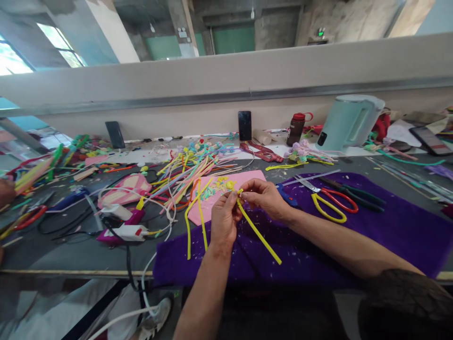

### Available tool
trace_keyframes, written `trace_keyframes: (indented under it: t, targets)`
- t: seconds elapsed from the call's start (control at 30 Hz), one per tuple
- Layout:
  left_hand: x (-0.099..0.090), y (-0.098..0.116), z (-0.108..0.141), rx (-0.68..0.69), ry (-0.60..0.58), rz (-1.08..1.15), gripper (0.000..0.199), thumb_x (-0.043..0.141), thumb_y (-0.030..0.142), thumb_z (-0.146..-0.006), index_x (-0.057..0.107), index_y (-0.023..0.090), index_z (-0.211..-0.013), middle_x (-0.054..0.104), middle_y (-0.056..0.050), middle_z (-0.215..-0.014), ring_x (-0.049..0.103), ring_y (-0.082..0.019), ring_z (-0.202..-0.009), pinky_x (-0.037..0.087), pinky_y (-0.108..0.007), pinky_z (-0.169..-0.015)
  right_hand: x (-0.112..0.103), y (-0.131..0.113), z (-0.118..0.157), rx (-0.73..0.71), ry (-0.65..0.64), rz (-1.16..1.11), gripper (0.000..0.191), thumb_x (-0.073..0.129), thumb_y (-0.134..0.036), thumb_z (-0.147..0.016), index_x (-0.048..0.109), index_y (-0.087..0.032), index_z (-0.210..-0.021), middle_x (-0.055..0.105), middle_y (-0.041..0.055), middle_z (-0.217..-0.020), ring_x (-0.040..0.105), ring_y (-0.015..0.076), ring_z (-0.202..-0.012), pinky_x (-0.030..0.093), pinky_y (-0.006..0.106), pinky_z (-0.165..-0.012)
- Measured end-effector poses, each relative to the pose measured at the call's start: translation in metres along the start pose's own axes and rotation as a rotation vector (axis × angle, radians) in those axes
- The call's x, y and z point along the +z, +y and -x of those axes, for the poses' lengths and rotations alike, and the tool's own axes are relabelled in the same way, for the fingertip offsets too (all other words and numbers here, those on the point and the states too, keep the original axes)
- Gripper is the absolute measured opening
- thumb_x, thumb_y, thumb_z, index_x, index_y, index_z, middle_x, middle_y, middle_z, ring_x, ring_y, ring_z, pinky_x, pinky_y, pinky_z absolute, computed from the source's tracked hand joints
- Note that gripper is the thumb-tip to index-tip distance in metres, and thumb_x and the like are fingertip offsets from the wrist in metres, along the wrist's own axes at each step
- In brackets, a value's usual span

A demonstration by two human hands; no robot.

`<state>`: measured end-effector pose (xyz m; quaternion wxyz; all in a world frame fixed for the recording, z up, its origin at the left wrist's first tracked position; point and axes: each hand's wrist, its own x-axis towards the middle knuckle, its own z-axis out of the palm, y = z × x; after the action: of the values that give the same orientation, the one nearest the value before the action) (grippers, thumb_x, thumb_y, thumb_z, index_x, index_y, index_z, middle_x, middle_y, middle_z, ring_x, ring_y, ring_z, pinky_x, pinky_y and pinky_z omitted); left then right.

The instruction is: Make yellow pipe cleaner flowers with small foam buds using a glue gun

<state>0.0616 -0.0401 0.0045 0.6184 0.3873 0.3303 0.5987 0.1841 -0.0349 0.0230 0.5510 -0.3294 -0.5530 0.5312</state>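
Both hands meet over the purple cloth (283, 274). Thumb and fingers of my left hand (225, 215) pinch a yellow pipe cleaner (262, 236), whose long tail slants down to the right. My right hand (265, 196) pinches the upper end of the same stem, close to the left fingertips. A small yellow knotted piece (230, 185) shows just above the fingers; whether it joins the stem I cannot tell. Beside my left hand, more bent yellow pipe cleaners (201, 219) lie across a pink sheet (196, 215) scattered with small green and yellow cut bits (209, 192).
Scissors (329, 200) and dark-handled pliers (357, 191) lie right. Pipe cleaner bundles (187, 174) spread behind the sheet. Cables and a power strip (122, 233) sit left. At the back stand a phone (244, 126), a bottle (295, 131) and a kettle (348, 123). Another person's hand (6, 192) is far left.
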Motion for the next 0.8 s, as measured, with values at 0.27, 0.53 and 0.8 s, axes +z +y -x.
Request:
trace_keyframes:
  t: [0.27, 0.53, 0.8]
  targets:
    - [0.001, 0.001, 0.002, -0.021, -0.014, -0.069, 0.025, 0.064, 0.036, -0.067, 0.055, 0.013, -0.069, 0.055, 0.003, -0.057, 0.039, -0.002, -0.037, 0.025, -0.015, -0.034, -0.004, 0.004, 0.000, -0.046, -0.031, -0.002, 0.014, 0.064, -0.027, -0.070, 0.058, -0.014, -0.074, 0.056, -0.0035, -0.057, 0.046, 0.0055, -0.045, 0.037, 0.018, -0.043]
    - [0.001, 0.001, 0.001, -0.046, -0.052, -0.067, 0.025, 0.064, 0.036, -0.066, 0.056, 0.013, -0.070, 0.054, 0.003, -0.057, 0.038, -0.002, -0.036, 0.024, -0.015, -0.033, -0.005, -0.009, 0.000, -0.076, 0.019, 0.068, 0.009, 0.056, -0.024, -0.073, 0.053, -0.015, -0.072, 0.054, -0.0042, -0.060, 0.047, 0.0049, -0.044, 0.034, 0.017, -0.041]
    - [-0.002, 0.002, 0.000, -0.072, -0.052, -0.058, 0.024, 0.066, 0.035, -0.065, 0.058, 0.013, -0.071, 0.056, 0.003, -0.057, 0.039, -0.001, -0.037, 0.024, -0.014, -0.032, -0.012, -0.008, -0.003, -0.069, -0.016, 0.295, 0.007, 0.055, -0.021, -0.072, 0.056, -0.014, -0.073, 0.048, -0.0059, -0.053, 0.041, 0.0041, -0.041, 0.031, 0.016, -0.039]
